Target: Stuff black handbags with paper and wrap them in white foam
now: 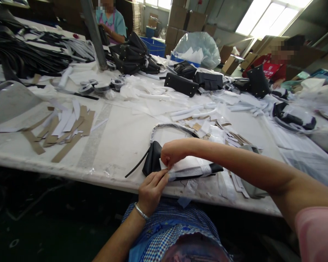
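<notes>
A black handbag [152, 160] lies on its side at the near edge of the white table [120, 142], partly wrapped in white paper [190, 168]. My left hand [151, 189], with a silver bangle on its wrist, pinches the paper wrap at the bag's near edge. My right hand [171, 152] reaches across from the right and grips the same paper just above the left hand's fingertips. A thin black strap [136, 165] trails off the bag to the left, and its paper-wrapped handle [171, 127] arches behind it.
Cardboard and paper strips [62, 127] lie at left, more scraps [229, 138] at right. Black bags [192, 82] and tape rolls [98, 88] sit farther back. A grey post [94, 34] stands on the table. Two other people [110, 22] [278, 63] work at the far side.
</notes>
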### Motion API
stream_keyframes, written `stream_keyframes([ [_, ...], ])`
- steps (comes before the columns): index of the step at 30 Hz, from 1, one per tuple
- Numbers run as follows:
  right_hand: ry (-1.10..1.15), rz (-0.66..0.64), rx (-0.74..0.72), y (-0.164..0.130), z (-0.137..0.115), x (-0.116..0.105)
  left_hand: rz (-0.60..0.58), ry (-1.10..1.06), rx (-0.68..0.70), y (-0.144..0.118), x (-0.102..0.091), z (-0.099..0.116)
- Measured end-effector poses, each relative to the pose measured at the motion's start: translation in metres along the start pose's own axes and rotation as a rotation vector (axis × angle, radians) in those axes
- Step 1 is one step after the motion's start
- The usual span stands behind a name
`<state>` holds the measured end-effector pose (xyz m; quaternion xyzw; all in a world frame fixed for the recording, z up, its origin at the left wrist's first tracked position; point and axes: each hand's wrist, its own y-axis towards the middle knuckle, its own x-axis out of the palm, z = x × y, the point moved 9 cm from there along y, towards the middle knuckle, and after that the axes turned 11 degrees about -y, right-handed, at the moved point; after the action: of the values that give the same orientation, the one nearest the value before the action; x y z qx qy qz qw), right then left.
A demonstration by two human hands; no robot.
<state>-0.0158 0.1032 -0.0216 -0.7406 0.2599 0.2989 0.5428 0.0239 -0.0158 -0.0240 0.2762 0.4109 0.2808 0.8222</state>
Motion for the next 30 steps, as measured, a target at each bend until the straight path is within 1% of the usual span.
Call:
stream_keyframes([
  [3,-0.037,-0.018,0.129,0.001,0.012,-0.004,-0.006,-0.02,-0.021,0.0,0.0,-0.001],
  [5,-0.022,-0.045,0.187,0.002,0.02,-0.004,-0.007,-0.025,-0.03,-0.001,0.0,-0.002],
  [9,0.121,-0.118,0.173,0.003,0.027,0.002,0.0,-0.03,-0.038,-0.002,0.001,-0.003],
  [11,0.118,-0.127,0.169,0.003,0.029,0.003,0.005,-0.029,-0.042,-0.002,0.001,-0.003],
  [13,0.048,-0.081,0.186,0.003,0.032,-0.002,0.009,-0.025,-0.043,-0.002,0.001,-0.002],
  [16,-0.053,0.05,0.248,0.001,0.038,-0.015,0.009,-0.012,-0.043,-0.001,0.0,-0.001],
  [18,-0.057,0.081,0.261,0.0,0.041,-0.019,0.005,0.003,-0.045,-0.001,0.0,-0.001],
  [20,-0.034,0.068,0.249,0.002,0.044,-0.017,0.0,0.021,-0.046,0.0,0.001,-0.001],
  [22,-0.014,0.086,0.253,0.004,0.049,-0.015,-0.001,0.039,-0.046,0.0,0.001,-0.001],
  [28,0.021,0.261,0.244,0.008,0.073,-0.01,0.007,0.098,-0.076,0.0,0.003,-0.002],
  [30,0.064,0.285,0.245,0.009,0.082,-0.008,0.023,0.113,-0.08,-0.001,0.002,-0.003],
])
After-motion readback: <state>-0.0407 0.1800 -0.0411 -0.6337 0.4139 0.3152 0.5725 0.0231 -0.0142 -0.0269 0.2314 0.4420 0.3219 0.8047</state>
